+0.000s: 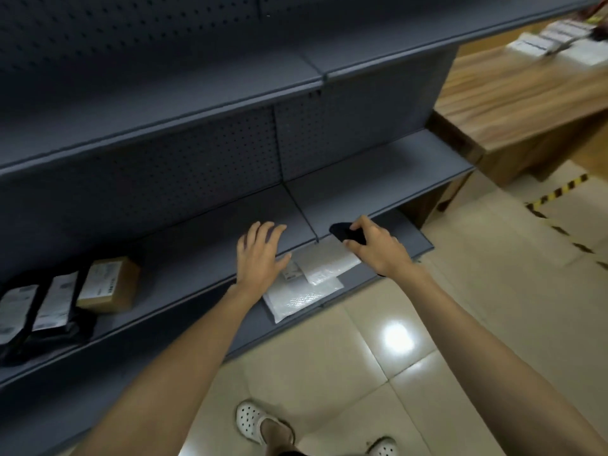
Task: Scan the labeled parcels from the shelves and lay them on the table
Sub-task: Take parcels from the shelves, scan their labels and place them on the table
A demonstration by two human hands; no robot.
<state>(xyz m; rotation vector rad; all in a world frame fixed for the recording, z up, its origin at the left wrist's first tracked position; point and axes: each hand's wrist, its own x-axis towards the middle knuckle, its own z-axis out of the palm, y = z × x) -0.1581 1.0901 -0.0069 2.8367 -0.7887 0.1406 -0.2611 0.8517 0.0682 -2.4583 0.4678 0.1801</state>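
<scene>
gripping a scanner (346, 233) in right hand (379, 250), left hand (260, 253) spread wide over parcels (317, 279).

Black scanner (343, 235) largely covered by the fingers of the right hand (378, 250); its shape not made out. Upper white mailer (329, 260) partly hidden under the left hand (260, 255); label print unreadable. Leftmost black bag (16, 314) cut by the frame edge. Parcels (559, 41) on the table (510, 103) blurred, cropped at right.
</scene>
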